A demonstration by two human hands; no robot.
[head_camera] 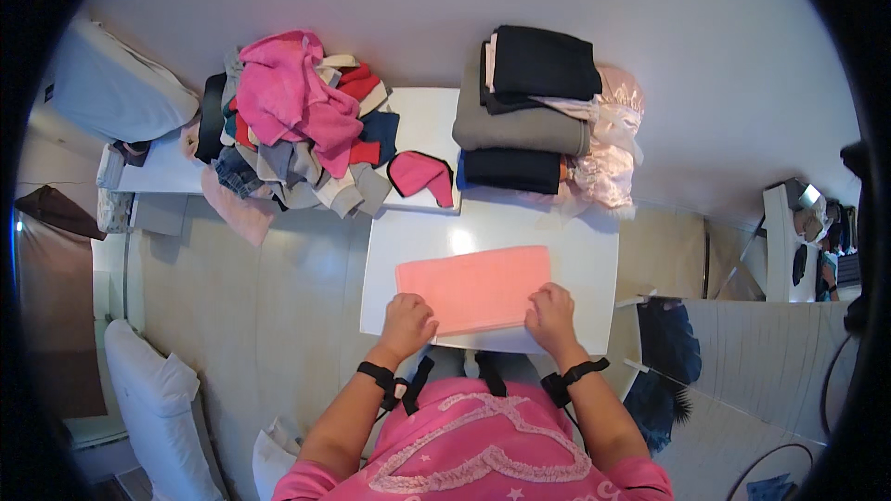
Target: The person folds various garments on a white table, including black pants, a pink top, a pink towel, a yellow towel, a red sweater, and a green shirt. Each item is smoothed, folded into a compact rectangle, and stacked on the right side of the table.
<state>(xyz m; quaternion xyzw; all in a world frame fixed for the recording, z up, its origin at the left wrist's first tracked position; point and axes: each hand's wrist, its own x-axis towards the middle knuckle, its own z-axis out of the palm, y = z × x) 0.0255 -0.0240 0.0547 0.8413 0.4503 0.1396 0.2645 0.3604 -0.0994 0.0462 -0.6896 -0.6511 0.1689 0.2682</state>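
Note:
A salmon-pink folded cloth [480, 285], likely a towel, lies flat as a rectangle on the white table [585, 243] in front of me. At its near left corner is my left hand [406, 323], its fingers curled over the edge. My right hand [552, 316] grips the right edge near the other front corner, thumb and fingertips bent onto the fabric. The fingertips are partly hidden from above. Each wrist carries a black strap.
A loose heap of clothes topped by a pink fleece garment [299, 97] sits back left. Beside it lies a pink black-trimmed piece [421, 175]. Folded dark clothes [546, 62] and a grey folded item [522, 118] are stacked back right, alongside shiny pink satin fabric [612, 160].

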